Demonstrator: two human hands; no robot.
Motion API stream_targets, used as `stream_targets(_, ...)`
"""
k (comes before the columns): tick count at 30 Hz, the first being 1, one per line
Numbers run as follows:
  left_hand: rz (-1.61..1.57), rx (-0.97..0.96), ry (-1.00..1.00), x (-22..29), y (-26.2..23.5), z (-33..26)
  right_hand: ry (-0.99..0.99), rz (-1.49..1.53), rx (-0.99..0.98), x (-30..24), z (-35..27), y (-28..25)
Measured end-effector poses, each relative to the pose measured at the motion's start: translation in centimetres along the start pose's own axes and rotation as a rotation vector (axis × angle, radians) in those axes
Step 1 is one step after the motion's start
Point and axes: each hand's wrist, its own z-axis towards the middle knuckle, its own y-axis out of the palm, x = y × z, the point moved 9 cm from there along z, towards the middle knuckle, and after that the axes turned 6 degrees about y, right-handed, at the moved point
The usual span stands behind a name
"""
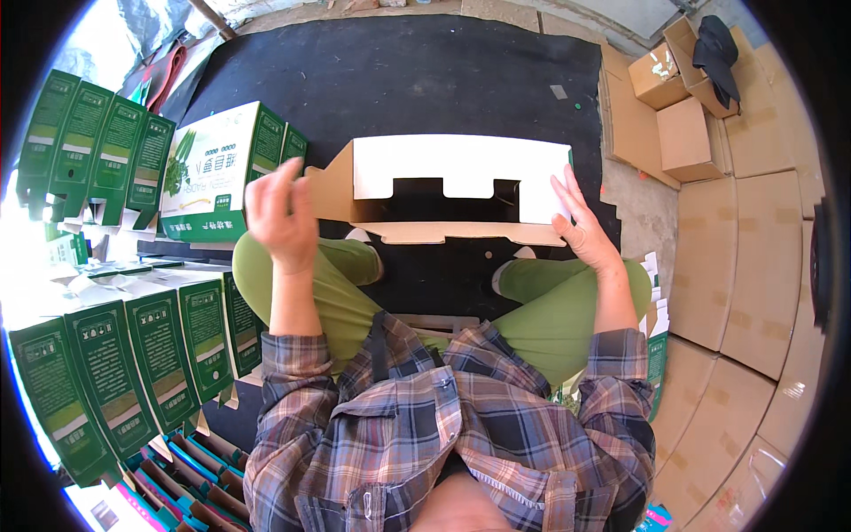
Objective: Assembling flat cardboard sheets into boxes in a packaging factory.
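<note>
This looks like a small packing workshop where cartons are folded by hand on the floor. A wide black mat (417, 80) covers the ground as the work area. On the left stand rows of folded green printed cardboard boxes (97, 146), with more of the same green cartons (133, 363) lined up lower down, all alike, as in batch work. On the right, flat brown corrugated cardboard sheets (753, 266) cover the ground, and plain brown shipping boxes (683, 133) sit near the top corner. A bundle of unfolded coloured carton blanks (191, 470) lies at the lower left.
</note>
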Motion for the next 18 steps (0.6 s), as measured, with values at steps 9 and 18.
stream_targets(9,-0.797,-0.748,-0.206,0.8,7.9,-5.2,-0.023,0.072,0.042,0.5,0.7,0.1)
stream_targets(18,-0.169,-0.617,-0.16,1.3,11.4,-6.4,-0.09,-0.223,0.32,-0.8,1.3,0.3)
